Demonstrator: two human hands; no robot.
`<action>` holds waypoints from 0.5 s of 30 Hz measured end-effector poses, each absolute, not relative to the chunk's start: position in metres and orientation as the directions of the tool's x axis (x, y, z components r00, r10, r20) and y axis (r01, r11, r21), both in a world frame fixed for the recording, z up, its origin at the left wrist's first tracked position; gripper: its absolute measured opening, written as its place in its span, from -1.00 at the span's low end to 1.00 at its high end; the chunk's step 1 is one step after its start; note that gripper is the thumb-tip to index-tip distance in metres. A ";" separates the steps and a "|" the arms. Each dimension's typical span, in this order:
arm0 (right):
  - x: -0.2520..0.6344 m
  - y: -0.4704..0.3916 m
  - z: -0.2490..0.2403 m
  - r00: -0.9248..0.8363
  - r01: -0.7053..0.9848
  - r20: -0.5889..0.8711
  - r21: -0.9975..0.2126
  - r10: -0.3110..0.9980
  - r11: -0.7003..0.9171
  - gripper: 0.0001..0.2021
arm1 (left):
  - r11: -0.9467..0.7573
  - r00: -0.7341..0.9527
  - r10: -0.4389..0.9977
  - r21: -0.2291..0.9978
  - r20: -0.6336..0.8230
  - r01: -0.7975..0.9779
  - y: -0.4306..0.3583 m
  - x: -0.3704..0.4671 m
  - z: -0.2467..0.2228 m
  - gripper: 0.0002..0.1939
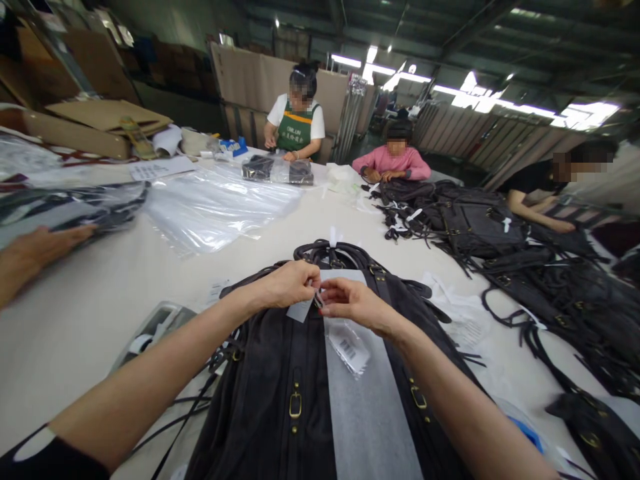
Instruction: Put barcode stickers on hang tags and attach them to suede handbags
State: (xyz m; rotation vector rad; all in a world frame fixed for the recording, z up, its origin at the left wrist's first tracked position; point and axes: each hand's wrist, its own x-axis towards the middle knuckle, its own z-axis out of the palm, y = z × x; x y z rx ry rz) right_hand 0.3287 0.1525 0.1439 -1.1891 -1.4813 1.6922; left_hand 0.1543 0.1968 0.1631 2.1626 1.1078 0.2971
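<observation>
A black bag (270,373) with brass buckles lies in front of me, a grey paper strip (360,400) running down its middle. Over the bag's upper part, my left hand (295,283) pinches something small beside a grey tag (301,309). Close against it, my right hand (355,303) has its fingers curled around the same small piece, too small to make out. Below my right hand, a clear packet (349,348) with a barcode label rests on the paper strip. Looped black handles (345,252) with a white tie lie at the bag's top.
Clear plastic bags (220,207) lie ahead on the left. A plastic box (160,327) stands left of the bag. More black bags (480,227) are piled on the right. Another person's hand (45,247) touches a wrapped item at the left; three people work across the table (165,273).
</observation>
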 end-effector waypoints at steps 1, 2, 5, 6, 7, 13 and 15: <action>0.323 0.154 0.142 -0.414 0.071 -0.166 -0.986 0.895 -0.150 -0.55 | -0.412 0.625 0.775 0.671 -0.098 0.616 0.197 0.155 0.163 -0.89; 0.317 0.156 0.140 -0.404 0.029 -0.115 -0.993 0.907 -0.113 -0.53 | -0.411 0.634 0.767 0.686 -0.096 0.600 0.198 0.154 0.163 -0.91; 0.303 0.160 0.134 -0.398 -0.048 -0.116 -0.988 0.910 -0.146 -0.58 | -0.341 0.619 0.776 0.747 -0.120 0.571 0.202 0.150 0.162 -0.93; 0.300 0.161 0.133 -0.382 -0.055 -0.144 -0.983 0.913 -0.178 -0.62 | -0.297 0.604 0.784 0.768 -0.143 0.567 0.204 0.148 0.162 -0.92; 0.298 0.162 0.130 -0.353 -0.052 -0.169 -0.979 0.920 -0.200 -0.67 | -0.250 0.589 0.790 0.789 -0.169 0.562 0.206 0.146 0.161 -0.91; 0.305 0.177 0.118 -0.081 0.148 -0.162 -0.978 0.984 -0.148 -0.76 | -0.018 0.493 0.833 0.878 -0.252 0.479 0.227 0.134 0.147 -0.82; 0.309 0.185 0.114 -0.004 0.274 -0.068 -0.960 0.998 -0.064 -0.78 | -0.004 0.352 0.910 0.847 -0.217 0.532 0.242 0.132 0.136 -0.83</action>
